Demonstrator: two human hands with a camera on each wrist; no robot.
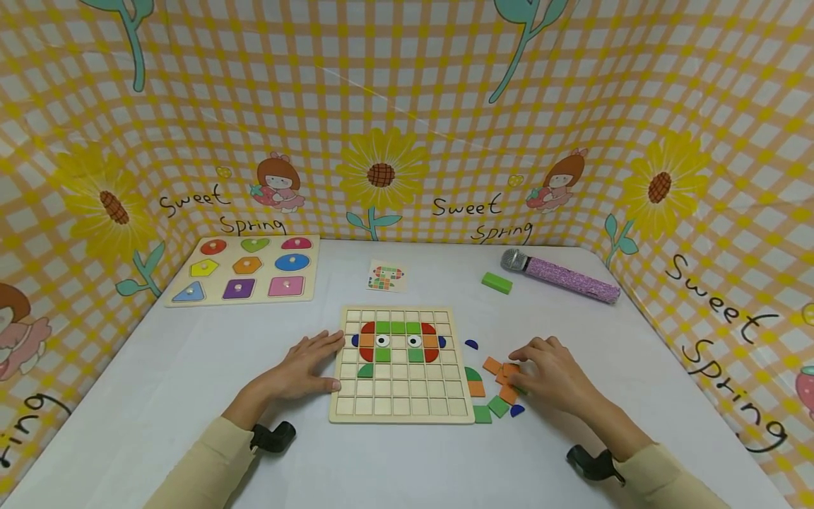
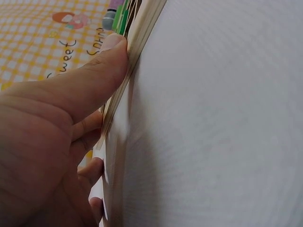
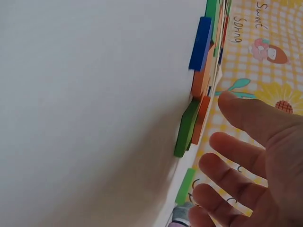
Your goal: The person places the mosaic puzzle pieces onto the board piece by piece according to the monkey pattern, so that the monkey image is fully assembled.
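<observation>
Checked backdrop [image 1: 407, 71]; white table [image 1: 394, 466]. Head view: board [image 1: 399, 389], partly filled with tiles; left hand [image 1: 302, 369] at board's left edge, fingers extended; right hand [image 1: 552, 373] right of board, over loose orange tiles [image 1: 492, 365]; picture card [image 1: 386, 276] beyond board. Left wrist view: thumb touching board's edge. Right wrist view: thumb and fingers apart, nothing visibly held. Step, as judged: selecting a tile; next move calls for a fingertip pinch.
</observation>
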